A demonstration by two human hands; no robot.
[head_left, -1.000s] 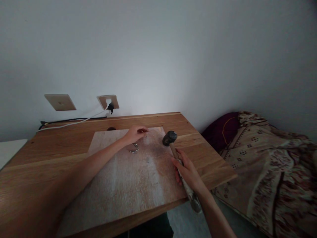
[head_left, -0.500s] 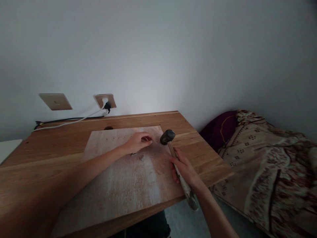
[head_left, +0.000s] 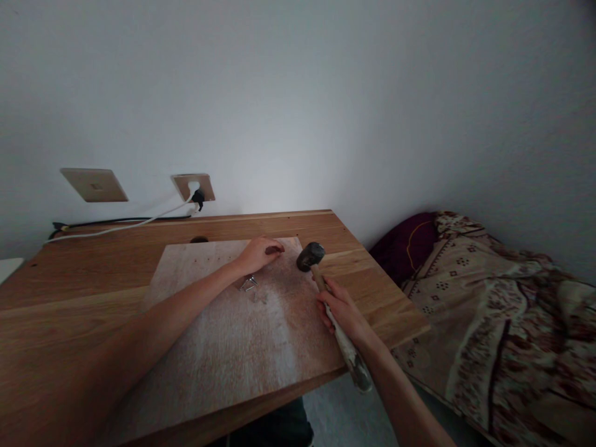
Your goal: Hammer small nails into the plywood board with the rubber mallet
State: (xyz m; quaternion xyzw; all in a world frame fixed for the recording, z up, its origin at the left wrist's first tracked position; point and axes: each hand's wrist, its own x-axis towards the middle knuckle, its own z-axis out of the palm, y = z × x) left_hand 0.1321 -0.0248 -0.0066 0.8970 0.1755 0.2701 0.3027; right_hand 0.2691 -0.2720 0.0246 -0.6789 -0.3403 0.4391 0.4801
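My right hand point(head_left: 342, 310) is wrapped around the worn pale handle of a hammer point(head_left: 311, 256). Its dark, blocky head is raised above the right part of a pale wooden board point(head_left: 233, 347). Near the board's far right corner, my left hand point(head_left: 261, 253) is closed in a pinch low over the surface. What its fingertips hold, if anything, is too small to make out. Several loose, shiny nails point(head_left: 249, 284) lie on the board just below the left wrist. Small dark marks run along the board's far edge, left of that hand.
The board rests on a wooden table point(head_left: 382, 292) pushed against a white wall. A wall socket point(head_left: 193, 186) with plugs and cables point(head_left: 116, 228) is behind the table. On the right stands a bed with patterned bedding point(head_left: 470, 298) and a purple pillow point(head_left: 405, 245).
The left hand has shifted slightly up and left, showing more of the loose nails. The hammer stays raised in my right hand. The whole view has turned a little to the right.
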